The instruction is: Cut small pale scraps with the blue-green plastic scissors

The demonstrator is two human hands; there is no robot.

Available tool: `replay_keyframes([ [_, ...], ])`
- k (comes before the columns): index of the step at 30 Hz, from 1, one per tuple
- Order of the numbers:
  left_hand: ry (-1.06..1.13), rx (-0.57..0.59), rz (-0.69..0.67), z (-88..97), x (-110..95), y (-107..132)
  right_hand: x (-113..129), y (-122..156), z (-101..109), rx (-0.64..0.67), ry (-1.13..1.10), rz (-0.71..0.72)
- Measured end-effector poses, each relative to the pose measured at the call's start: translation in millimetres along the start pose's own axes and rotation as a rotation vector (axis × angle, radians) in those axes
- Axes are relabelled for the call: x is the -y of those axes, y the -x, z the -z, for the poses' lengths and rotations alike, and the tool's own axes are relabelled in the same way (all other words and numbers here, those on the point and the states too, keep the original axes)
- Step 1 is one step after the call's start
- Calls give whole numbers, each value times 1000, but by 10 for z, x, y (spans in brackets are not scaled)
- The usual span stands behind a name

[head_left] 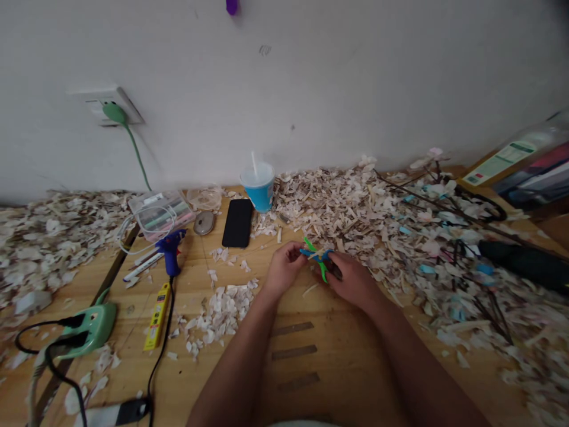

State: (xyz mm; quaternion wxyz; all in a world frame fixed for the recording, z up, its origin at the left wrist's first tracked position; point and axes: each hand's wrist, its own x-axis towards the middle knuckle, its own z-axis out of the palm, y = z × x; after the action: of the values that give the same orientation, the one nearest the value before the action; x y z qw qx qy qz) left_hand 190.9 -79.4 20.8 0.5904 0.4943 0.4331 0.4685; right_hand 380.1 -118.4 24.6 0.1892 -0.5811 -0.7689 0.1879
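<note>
My left hand point(284, 270) pinches a small pale husk piece that I can barely make out, just left of the scissors. My right hand point(351, 279) is wrapped round the handles of small green and blue scissors point(317, 256), whose blades point left toward the left fingers. Both hands hover low over the wooden table point(293, 332), right at the edge of a large heap of pale husk scraps point(355, 207). A smaller pile of cut white pieces point(220, 311) lies just left of my left forearm.
A black phone point(237, 222), a blue cup with a straw point(258, 185), a clear plastic box point(160, 216), a blue glue gun point(171, 252), a yellow utility knife point(157, 317) and a green power strip point(86, 329) sit to the left. Dark twigs point(444, 204) lie at right.
</note>
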Motion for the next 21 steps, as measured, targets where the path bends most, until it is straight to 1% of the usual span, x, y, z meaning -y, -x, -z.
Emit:
replay_keyframes([
  [2,-83,1,-18,26,-30,5,1,-3,13,8,35,-1],
  [5,-102,33,14,43,-117,11,-16,-5,27,13,44,-1],
  [9,9,92,90,36,-192,9,-41,2,26,3,13,-29],
  [12,184,105,143,2,-186,21,-40,10,-25,-66,-61,-89],
  [14,341,94,176,-31,-179,39,-26,13,-71,-149,-203,-147],
  [16,477,81,211,-61,-182,59,-3,14,-100,-227,-411,-227],
  [18,553,69,243,-82,-189,69,23,17,-89,-346,-606,-298],
  [19,571,59,255,-89,-190,70,34,21,-68,-453,-676,-313],
  [21,587,24,262,-97,-182,64,44,32,-9,-745,-738,-280],
])
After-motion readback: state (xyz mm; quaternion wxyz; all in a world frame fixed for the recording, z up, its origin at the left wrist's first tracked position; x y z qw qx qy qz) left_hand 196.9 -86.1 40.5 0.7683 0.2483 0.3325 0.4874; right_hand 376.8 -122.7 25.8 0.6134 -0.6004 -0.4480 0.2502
